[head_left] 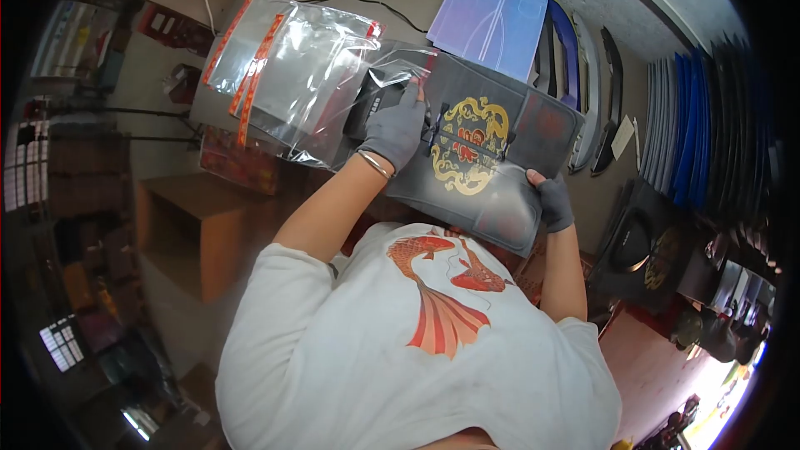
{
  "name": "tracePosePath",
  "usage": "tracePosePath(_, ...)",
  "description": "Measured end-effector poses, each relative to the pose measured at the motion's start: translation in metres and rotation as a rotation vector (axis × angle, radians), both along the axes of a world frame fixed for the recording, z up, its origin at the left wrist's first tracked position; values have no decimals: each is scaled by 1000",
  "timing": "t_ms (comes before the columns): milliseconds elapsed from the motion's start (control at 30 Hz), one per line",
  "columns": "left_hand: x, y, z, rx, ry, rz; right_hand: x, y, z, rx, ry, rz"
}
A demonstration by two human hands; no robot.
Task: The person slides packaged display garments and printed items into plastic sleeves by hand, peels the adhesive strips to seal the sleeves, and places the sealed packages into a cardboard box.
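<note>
A flat black panel with a gold ring of dragons around a red character lies in front of me, tilted, several panels wide. My right hand, in a grey fingerless glove, grips its lower right edge with the thumb on top. At its left end my left hand, gloved the same way and with a bangle at the wrist, is closed at the mouth of a clear plastic bag. A black part with small white print shows through the film beside that hand. The left fingertips are partly hidden.
More clear bags with red-orange strips lie left on the table. Behind the panel is a stack of blue-purple printed sheets. Curved handle-like pieces lie right of it, then rows of grey, blue and black panels. A cardboard box stands lower left.
</note>
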State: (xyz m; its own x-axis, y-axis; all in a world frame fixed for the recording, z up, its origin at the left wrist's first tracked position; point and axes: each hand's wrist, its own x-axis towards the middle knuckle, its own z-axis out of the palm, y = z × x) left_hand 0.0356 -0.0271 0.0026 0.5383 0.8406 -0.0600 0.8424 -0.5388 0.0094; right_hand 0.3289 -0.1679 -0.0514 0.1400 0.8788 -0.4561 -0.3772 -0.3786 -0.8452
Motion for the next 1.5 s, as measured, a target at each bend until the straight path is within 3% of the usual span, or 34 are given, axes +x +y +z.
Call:
tracePosePath(167, -15, 0, 12, -141, 1, 7, -1, -2, 3, -73, -84, 3)
tracePosePath(333, -13, -3, 16, -270, -59, -3, -6, -7, 10, -46, 3, -11)
tracePosePath(467, -11, -10, -8, -159, -303, -144, 2, -15, 2, -49, 30, 18)
tracePosePath(767, 31, -13, -20, -537, -452, -227, -13, -20, -30, -62, -134, -35)
tracePosePath(867, 42, -22, -6, -464, -423, -221, -38, -14, -27, 0, 29, -199)
tracePosePath(967, 38, -19, 16, -462, -347, -173, -41, -3, 7, 7, -18, -149)
tracePosePath(1067, 32, -8, 26, -435, -279, -137, -42, 2, 7, 45, -53, -154)
tracePosePath(1200, 32, 2, 26, -443, -363, -161, -37, 1, 10, 31, -21, -114)
tracePosePath(1267, 37, 2, 19, -385, -534, -320, -41, 1, 12, 32, 10, -135)
tracePosePath(1300, 42, 0, 15, -525, -463, -252, -43, 4, 14, 35, 41, -160)
tracePosePath(1400, 38, -6, 19, -550, -476, -234, -41, 3, 17, -5, 63, -154)
tracePosePath(1500, 29, 6, 7, -438, -614, -200, -38, 3, 11, -5, -105, -121)
